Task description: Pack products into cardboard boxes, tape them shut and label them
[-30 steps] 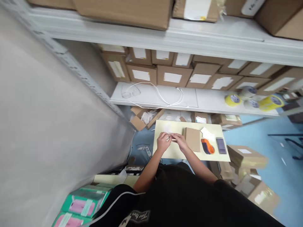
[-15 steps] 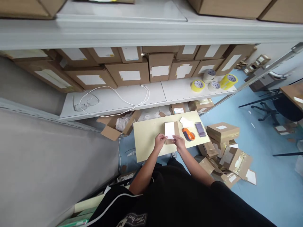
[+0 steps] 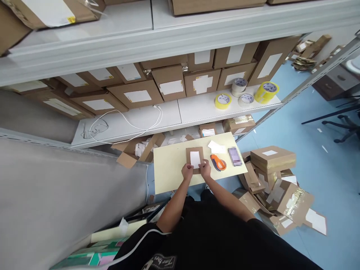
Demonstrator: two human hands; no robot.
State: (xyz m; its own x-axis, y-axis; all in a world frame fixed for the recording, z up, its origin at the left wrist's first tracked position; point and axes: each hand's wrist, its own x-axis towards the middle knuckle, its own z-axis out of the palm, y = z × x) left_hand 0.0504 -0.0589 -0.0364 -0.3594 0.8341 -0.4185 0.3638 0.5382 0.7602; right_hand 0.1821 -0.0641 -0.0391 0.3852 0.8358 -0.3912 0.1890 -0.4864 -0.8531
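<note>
White label (image 3: 195,159): left hand (image 3: 187,171) pinches its seven-o'clock corner; right hand (image 3: 205,168) at five o'clock, grip unclear. Label sits over brown box (image 3: 188,156). Orange tape dispenser (image 3: 216,160) at box's three o'clock; tape rolls (image 3: 239,86) beyond, one o'clock.

Near wall (image 3: 84,187): plain grey, filling the lower left, softly shaded.
Far wall (image 3: 343,28): pale, glimpsed at the top right.
Floor (image 3: 334,180): smooth blue, spreading across the right, with white scraps (image 3: 324,149) scattered on it.
Rack (image 3: 180,45): light-grey metal, spanning the view, its slotted post (image 3: 315,75) slanting at the right.
Top shelf (image 3: 123,17): pale boards, bearing brown cartons (image 3: 219,5).
Middle shelf (image 3: 197,108): white boards with a dark seam, more cartons packed in two tiers along the back.
Table (image 3: 168,165): pale yellow top, standing before the rack.
Heap (image 3: 292,198): cartons tumbled on the floor, right of the table.
Drawers (image 3: 340,78): grey unit, upper right.
Chair base (image 3: 351,129): dark, splayed, at the right edge.
Light: bright, even.
</note>
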